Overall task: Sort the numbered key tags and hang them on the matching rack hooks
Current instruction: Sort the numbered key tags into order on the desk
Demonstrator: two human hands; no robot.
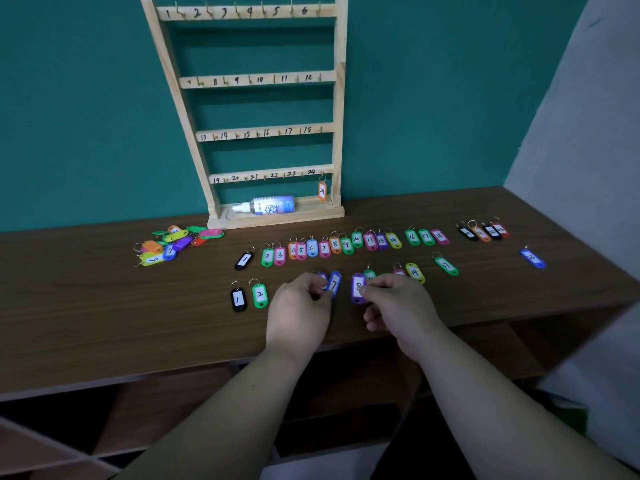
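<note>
The left hand [300,306], at the centre of the frame, pinches a blue tag marked 7 [334,284] between curled fingertips. Just to its right, the right hand [398,303] pinches the lower end of a purple tag marked 8 [357,287]. Both tags sit low over the brown tabletop [104,306], in a nearer row that starts at centre left with a black 1 [238,299] and a green 2 [260,295].

The step looks like laying out this second row in order. It would go best if each tag were set flat with its number up and its ring pointing away. Gaps should be left after the 2 for the missing numbers, matching the fuller row [346,242] above it.

A loose pile of unsorted tags [173,244] lies at the left. Only an orange 24 [322,191] hangs on the wooden rack [256,79], at upper centre. A spray bottle [270,205] lies on the rack's base.

The front table edge runs just below the wrists, so tags should stay well back from it. There is bare wood at lower left, and more to the right of the hands. A lone blue tag [532,258] lies near the table's right edge.
</note>
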